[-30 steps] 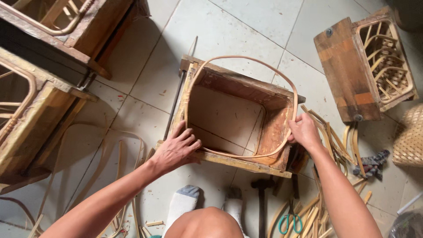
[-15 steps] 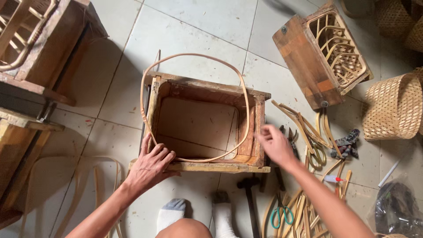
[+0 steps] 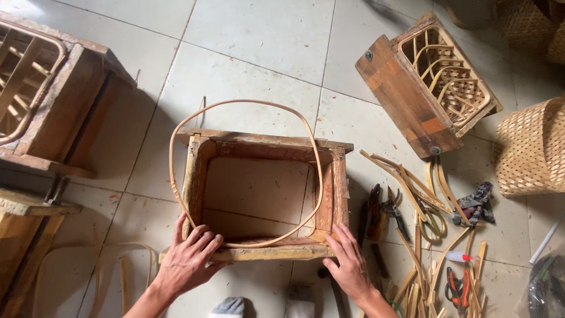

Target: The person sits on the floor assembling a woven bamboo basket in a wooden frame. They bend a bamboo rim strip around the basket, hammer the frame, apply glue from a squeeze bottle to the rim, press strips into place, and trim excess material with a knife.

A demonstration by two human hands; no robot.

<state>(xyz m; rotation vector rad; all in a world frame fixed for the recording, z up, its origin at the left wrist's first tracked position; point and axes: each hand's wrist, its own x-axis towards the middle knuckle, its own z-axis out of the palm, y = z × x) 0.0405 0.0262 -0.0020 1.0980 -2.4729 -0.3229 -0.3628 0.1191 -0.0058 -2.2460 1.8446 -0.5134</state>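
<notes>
A bottomless wooden box frame (image 3: pixel 266 145) stands on the tiled floor in the middle of the head view. A bent rattan loop (image 3: pixel 253 104) lies over its top, sticking out past the far and left sides. My left hand (image 3: pixel 189 260) rests flat on the frame's near left corner, fingers spread, pressing on the loop. At the near right corner my right hand (image 3: pixel 348 264) lies flat on the frame's near rail. Neither hand grips anything.
Another wooden mould holding a woven basket (image 3: pixel 428 82) lies at the upper right, with a woven basket (image 3: pixel 531 148) beside it. Wooden frames (image 3: pixel 47 100) stand at the left. Rattan strips (image 3: pixel 412 188), pliers (image 3: pixel 382 209) and cutters (image 3: pixel 456 282) lie at the right.
The view has shifted, so the frame sits more centred. My right hand slid from the frame's right side to its near right corner. My left hand stays at the near left corner.
</notes>
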